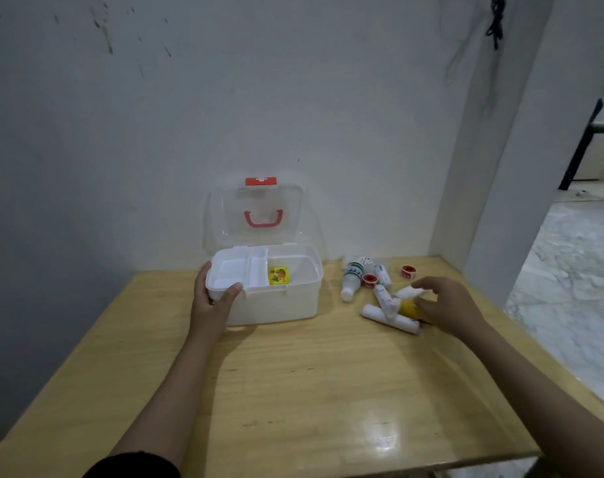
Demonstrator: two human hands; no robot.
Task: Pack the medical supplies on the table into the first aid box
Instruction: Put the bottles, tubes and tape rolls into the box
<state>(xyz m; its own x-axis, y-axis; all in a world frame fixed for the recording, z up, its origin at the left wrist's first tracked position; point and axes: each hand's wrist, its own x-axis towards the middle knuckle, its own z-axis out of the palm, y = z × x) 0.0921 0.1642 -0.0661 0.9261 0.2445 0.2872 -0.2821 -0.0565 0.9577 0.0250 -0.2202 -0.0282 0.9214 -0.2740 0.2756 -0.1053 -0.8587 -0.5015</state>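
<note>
The white first aid box (280, 305) stands open at the back of the wooden table (293, 391), its clear lid (259, 212) with a red handle leaning on the wall. A white inner tray (235, 274) is pulled to the left, and my left hand (212, 301) grips its front left corner. A yellow packet (278, 274) lies in the box beside the tray. To the right lies a pile of supplies: a white bottle (353, 279), bandage rolls (390, 319) and two red tape rolls (369, 280). My right hand (445, 305) curls around a yellow item (408, 307) and a white pad (406, 292) in that pile.
A white wall runs right behind the box. A white pillar (493, 201) rises at the table's back right corner. The table's right edge drops to a marble floor (569, 288). The second red tape roll (409, 271) lies near the back edge.
</note>
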